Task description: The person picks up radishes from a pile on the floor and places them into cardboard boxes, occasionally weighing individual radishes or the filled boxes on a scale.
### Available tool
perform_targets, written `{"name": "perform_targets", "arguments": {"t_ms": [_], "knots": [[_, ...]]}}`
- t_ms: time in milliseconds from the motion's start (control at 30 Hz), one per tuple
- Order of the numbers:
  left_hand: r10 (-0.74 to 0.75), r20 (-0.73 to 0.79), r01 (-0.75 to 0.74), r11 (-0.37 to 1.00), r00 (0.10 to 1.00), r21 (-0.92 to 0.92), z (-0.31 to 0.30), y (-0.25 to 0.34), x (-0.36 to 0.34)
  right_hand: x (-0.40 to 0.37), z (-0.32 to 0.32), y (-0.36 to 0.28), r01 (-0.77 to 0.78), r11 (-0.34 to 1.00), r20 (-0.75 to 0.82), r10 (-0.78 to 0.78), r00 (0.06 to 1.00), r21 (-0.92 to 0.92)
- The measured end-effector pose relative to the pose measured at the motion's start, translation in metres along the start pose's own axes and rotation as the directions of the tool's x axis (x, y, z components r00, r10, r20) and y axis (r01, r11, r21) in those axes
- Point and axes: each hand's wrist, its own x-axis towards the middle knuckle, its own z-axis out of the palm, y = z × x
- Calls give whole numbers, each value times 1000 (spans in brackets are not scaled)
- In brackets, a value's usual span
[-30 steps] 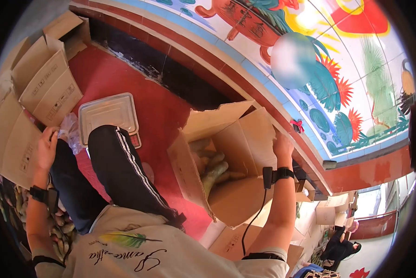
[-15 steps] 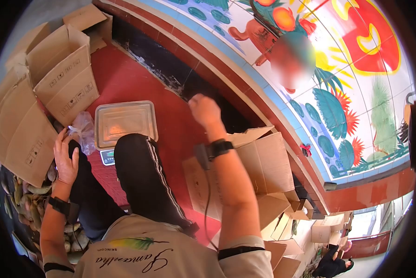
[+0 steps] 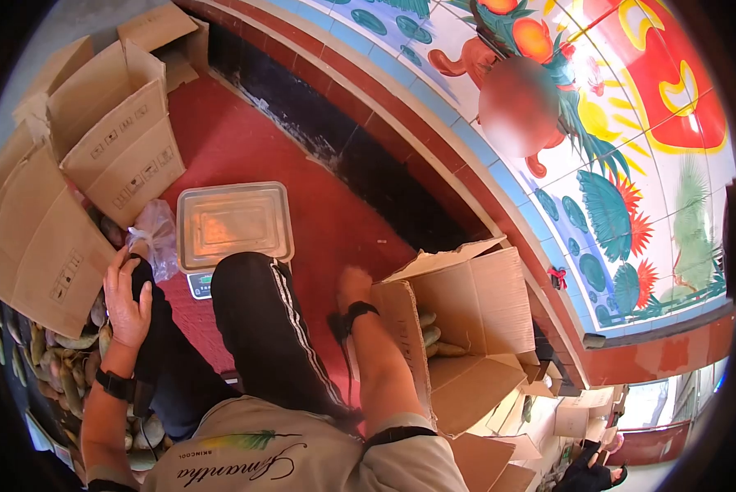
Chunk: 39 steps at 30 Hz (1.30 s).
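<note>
My left hand [image 3: 128, 302] rests on my left knee with its fingers stretched out. Just beyond it lies a crumpled clear plastic bag [image 3: 156, 239]. My right hand [image 3: 354, 287] is low over the red floor, beside the near side of an open carton [image 3: 401, 328]; motion smears its fingers. Inside that carton some pale green, elongated vegetables [image 3: 430, 334] show. In front of my knees a rectangular clear plastic tub [image 3: 235, 193] sits on a small scale [image 3: 200, 285], partly hidden by my right knee.
Open cardboard boxes [image 3: 122, 148] stand at the left. Below them lies a heap of long, knobbly vegetables [image 3: 64, 373]. A painted tile wall [image 3: 622, 205] with a dark ledge runs along the right. Another person in dark clothes [image 3: 585, 474] is at the far lower right, near more cartons.
My right hand has come down and back towards me, from near the wall base to beside the open carton. The left hand keeps its place on the knee. My view has shifted slightly.
</note>
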Motion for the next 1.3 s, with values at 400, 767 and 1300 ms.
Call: {"name": "perform_targets", "arguments": {"t_ms": [400,767,1300], "knots": [[12,73,-18,997,997,77,7,1,3,-15,55,24,272,835,183,-208,961,-478],[51,64,-55,995,997,79,4,-4,1,-138,114,90,195,947,-56,-215,975,-255],[111,-89,-104,992,990,75,3,-12,-9,-228,117,207,131,967,593,23,805,-216]]}}
